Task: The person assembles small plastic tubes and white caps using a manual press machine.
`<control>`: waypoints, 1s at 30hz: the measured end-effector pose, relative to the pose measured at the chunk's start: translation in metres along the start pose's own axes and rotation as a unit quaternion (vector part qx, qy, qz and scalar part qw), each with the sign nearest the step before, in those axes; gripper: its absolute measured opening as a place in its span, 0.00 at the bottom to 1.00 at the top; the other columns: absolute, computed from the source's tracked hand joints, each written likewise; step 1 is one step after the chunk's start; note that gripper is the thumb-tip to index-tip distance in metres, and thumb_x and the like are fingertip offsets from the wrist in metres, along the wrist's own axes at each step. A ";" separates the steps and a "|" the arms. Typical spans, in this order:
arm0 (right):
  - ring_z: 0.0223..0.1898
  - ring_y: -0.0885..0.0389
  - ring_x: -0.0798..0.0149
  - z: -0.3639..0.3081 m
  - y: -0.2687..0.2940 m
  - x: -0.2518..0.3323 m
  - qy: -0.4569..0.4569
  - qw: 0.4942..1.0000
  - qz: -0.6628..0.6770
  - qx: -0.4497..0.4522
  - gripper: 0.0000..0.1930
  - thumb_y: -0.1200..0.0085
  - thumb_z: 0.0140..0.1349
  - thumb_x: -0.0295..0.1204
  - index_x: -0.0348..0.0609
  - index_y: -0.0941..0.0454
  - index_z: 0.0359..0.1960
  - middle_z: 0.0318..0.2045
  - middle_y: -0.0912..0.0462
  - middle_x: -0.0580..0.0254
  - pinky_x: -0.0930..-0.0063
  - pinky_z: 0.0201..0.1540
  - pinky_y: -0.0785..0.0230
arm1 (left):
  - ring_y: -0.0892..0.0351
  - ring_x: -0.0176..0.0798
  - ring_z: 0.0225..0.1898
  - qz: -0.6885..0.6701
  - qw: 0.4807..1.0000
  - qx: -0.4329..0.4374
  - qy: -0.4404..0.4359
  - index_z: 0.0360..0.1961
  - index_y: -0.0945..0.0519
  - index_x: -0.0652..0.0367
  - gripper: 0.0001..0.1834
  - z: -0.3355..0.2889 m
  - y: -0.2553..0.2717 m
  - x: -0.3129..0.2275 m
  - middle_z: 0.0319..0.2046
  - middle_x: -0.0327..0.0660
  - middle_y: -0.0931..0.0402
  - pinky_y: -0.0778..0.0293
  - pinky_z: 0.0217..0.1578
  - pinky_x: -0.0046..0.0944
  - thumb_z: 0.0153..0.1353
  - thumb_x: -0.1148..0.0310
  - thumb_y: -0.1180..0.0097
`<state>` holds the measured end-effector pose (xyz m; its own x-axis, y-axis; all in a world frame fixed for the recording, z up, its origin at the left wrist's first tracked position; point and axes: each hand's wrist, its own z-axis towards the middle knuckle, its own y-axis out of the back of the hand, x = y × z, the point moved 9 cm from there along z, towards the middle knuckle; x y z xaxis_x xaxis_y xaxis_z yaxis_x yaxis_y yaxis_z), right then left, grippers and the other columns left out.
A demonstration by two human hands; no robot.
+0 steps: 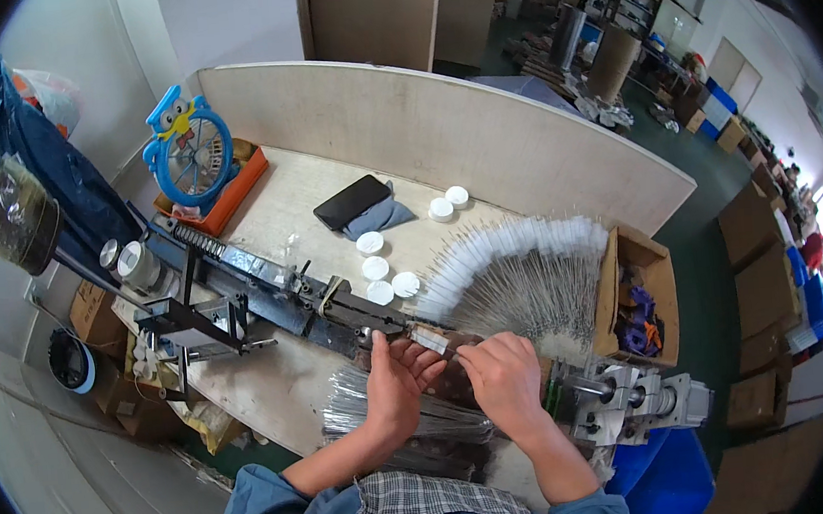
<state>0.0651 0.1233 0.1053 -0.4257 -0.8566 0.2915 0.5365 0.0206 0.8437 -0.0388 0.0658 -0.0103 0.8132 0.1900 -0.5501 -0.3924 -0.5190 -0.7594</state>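
A small white-bristled wire brush (429,340) lies between my hands at the end of the long metal machine (302,291). My right hand (503,378) is closed in a pinch at the brush's right end, where a thin wire stem seems to run; the fingertips partly hide it. Palm turned up, my left hand (398,381) has its thumb apart from its fingers, which reach just under the brush's left part. Below both hands lies a bundle of thin metal wires (346,408). Many similar white brushes (538,246) are fanned out on the table beyond my right hand.
At right stand a cardboard box (663,279) with purple pieces and a metal motor unit (640,401). Several white round lids (376,267) and a black phone (352,201) on a grey cloth lie behind the machine. A blue fan (192,157) stands in an orange tray (239,189).
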 end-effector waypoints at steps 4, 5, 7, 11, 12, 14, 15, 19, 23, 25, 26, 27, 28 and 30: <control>0.38 0.23 0.61 -0.002 0.011 -0.007 -0.016 1.000 0.022 -0.012 0.08 0.37 0.48 0.27 0.45 0.18 0.32 0.30 0.18 0.65 0.66 0.42 0.35 | 0.25 0.43 0.45 0.042 0.999 -0.019 0.013 0.50 0.32 0.64 0.36 0.002 0.000 0.005 0.46 0.48 0.28 0.27 0.49 0.43 0.67 0.37 0.68; 0.39 0.23 0.61 -0.003 0.013 -0.009 -0.021 0.999 0.038 -0.007 0.08 0.38 0.48 0.27 0.45 0.18 0.32 0.30 0.18 0.65 0.65 0.42 0.34 | 0.26 0.43 0.47 0.045 0.999 -0.015 0.016 0.50 0.32 0.64 0.36 0.002 0.000 0.005 0.48 0.49 0.28 0.28 0.49 0.43 0.67 0.37 0.69; 0.38 0.22 0.59 -0.012 0.022 -0.009 -0.034 0.998 0.059 -0.019 0.08 0.38 0.49 0.27 0.44 0.18 0.32 0.31 0.18 0.64 0.64 0.41 0.32 | 0.29 0.44 0.55 0.096 0.995 -0.003 0.009 0.60 0.38 0.66 0.38 -0.002 0.002 0.001 0.56 0.49 0.32 0.31 0.54 0.43 0.68 0.39 0.70; 0.30 0.20 0.55 -0.047 0.013 -0.029 -0.070 0.992 0.104 0.025 0.07 0.40 0.54 0.30 0.43 0.20 0.32 0.33 0.20 0.62 0.62 0.31 0.26 | 0.32 0.43 0.59 0.163 0.984 -0.005 0.071 0.61 0.37 0.64 0.29 -0.009 0.010 0.013 0.59 0.48 0.34 0.33 0.56 0.44 0.70 0.51 0.60; 0.31 0.19 0.54 -0.063 -0.013 -0.037 -0.097 0.985 0.065 0.126 0.06 0.41 0.55 0.30 0.42 0.21 0.31 0.32 0.21 0.61 0.62 0.32 0.26 | 0.32 0.44 0.59 0.217 0.974 -0.001 0.067 0.60 0.36 0.63 0.27 -0.011 0.019 0.010 0.60 0.47 0.33 0.33 0.56 0.45 0.68 0.54 0.55; 0.33 0.18 0.54 -0.092 -0.050 -0.053 -0.142 0.954 0.033 0.261 0.07 0.43 0.57 0.32 0.42 0.23 0.27 0.29 0.24 0.59 0.60 0.33 0.25 | 0.29 0.46 0.58 0.249 0.965 0.016 0.082 0.59 0.33 0.63 0.25 -0.015 0.036 -0.005 0.59 0.49 0.31 0.30 0.54 0.44 0.64 0.64 0.46; 0.33 0.18 0.54 -0.090 -0.046 -0.052 -0.138 0.954 0.032 0.263 0.07 0.43 0.57 0.32 0.42 0.23 0.27 0.29 0.24 0.59 0.60 0.33 0.25 | 0.23 0.44 0.50 0.267 0.962 -0.004 0.058 0.57 0.31 0.63 0.23 -0.015 0.054 -0.023 0.51 0.49 0.25 0.26 0.48 0.41 0.63 0.66 0.46; 0.33 0.19 0.54 -0.080 -0.020 -0.040 -0.142 0.965 0.043 0.214 0.06 0.43 0.57 0.32 0.43 0.23 0.27 0.29 0.24 0.59 0.60 0.32 0.25 | 0.26 0.37 0.46 0.134 0.963 -0.186 -0.139 0.54 0.27 0.56 0.22 -0.028 0.200 -0.124 0.51 0.38 0.27 0.29 0.43 0.32 0.62 0.57 0.44; 0.32 0.19 0.53 -0.077 -0.021 -0.036 -0.123 0.974 0.041 0.185 0.05 0.44 0.57 0.31 0.45 0.23 0.28 0.28 0.25 0.60 0.60 0.31 0.26 | 0.25 0.30 0.31 -0.014 0.883 -0.393 -0.257 0.33 0.23 0.52 0.20 -0.085 0.392 -0.237 0.30 0.31 0.22 0.30 0.28 0.31 0.56 0.46 0.39; 0.31 0.20 0.53 -0.078 -0.016 -0.038 -0.137 0.973 0.030 0.186 0.04 0.45 0.58 0.30 0.45 0.24 0.29 0.28 0.25 0.60 0.60 0.30 0.26 | 0.26 0.28 0.31 0.148 0.826 -0.470 -0.274 0.37 0.22 0.52 0.21 -0.109 0.399 -0.276 0.29 0.30 0.23 0.34 0.29 0.29 0.56 0.45 0.39; 0.31 0.20 0.53 -0.078 -0.014 -0.038 -0.151 0.971 0.026 0.184 0.04 0.45 0.58 0.30 0.45 0.24 0.30 0.27 0.26 0.61 0.59 0.30 0.26 | 0.26 0.28 0.30 0.099 0.830 -0.475 -0.275 0.36 0.22 0.53 0.21 -0.109 0.409 -0.281 0.27 0.30 0.23 0.34 0.28 0.29 0.56 0.45 0.39; 0.31 0.20 0.53 -0.077 -0.013 -0.037 -0.152 0.971 0.021 0.185 0.04 0.45 0.58 0.30 0.45 0.24 0.30 0.27 0.26 0.61 0.59 0.30 0.26 | 0.27 0.28 0.30 0.050 0.833 -0.478 -0.273 0.34 0.22 0.53 0.21 -0.107 0.419 -0.284 0.26 0.31 0.24 0.34 0.28 0.29 0.56 0.46 0.39; 0.31 0.20 0.53 -0.077 -0.011 -0.036 -0.154 0.970 0.021 0.185 0.03 0.46 0.58 0.30 0.46 0.24 0.31 0.27 0.26 0.61 0.59 0.30 0.27 | 0.25 0.29 0.30 0.037 0.883 -0.387 -0.263 0.31 0.23 0.54 0.20 -0.094 0.443 -0.286 0.25 0.32 0.24 0.35 0.27 0.28 0.57 0.46 0.40; 0.30 0.20 0.53 -0.077 -0.009 -0.040 -0.161 0.969 0.011 0.186 0.03 0.46 0.58 0.29 0.46 0.24 0.32 0.27 0.26 0.61 0.58 0.30 0.27 | 0.24 0.30 0.31 0.061 0.849 -0.444 -0.281 0.30 0.23 0.53 0.20 -0.090 0.409 -0.249 0.24 0.33 0.24 0.35 0.27 0.28 0.58 0.47 0.40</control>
<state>0.1336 0.1174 0.0517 -0.6542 -0.6499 0.3869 0.2738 0.2733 0.9221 -0.3637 -0.2687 -0.1528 0.3593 0.3275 -0.8739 0.2231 -0.9394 -0.2603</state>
